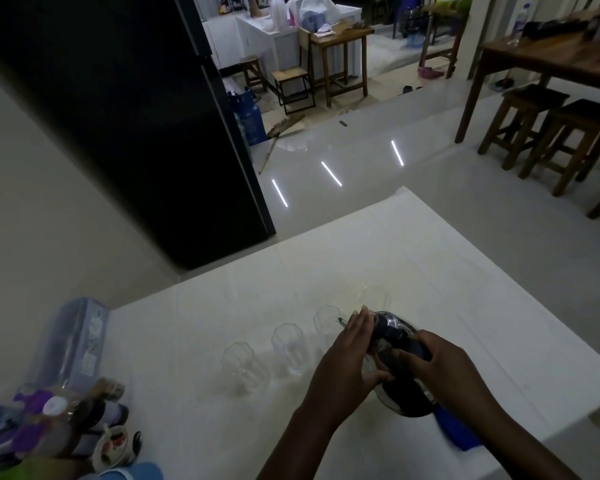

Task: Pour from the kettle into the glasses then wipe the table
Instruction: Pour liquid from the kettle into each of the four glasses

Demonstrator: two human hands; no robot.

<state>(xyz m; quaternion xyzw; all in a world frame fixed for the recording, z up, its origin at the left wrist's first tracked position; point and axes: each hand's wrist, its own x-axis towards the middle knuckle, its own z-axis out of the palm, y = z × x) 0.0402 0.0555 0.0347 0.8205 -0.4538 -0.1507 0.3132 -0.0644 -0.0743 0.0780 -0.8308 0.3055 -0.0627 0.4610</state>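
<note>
Gripping rounded glossy kettle (392,344), faceted glasses (291,348).

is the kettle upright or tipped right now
Tipped. The kettle leans toward the row of glasses, held at the handle by the right hand, with the left hand against its lid end.

Glossy metal kettle (392,327) — clear glasses (288,348) — smooth white table (465,271).

We are in a home's kitchen and dining area. We see a tall black fridge (125,116), wooden stools (548,133) at a wooden table (551,60), and white cabinets (257,36).
</note>
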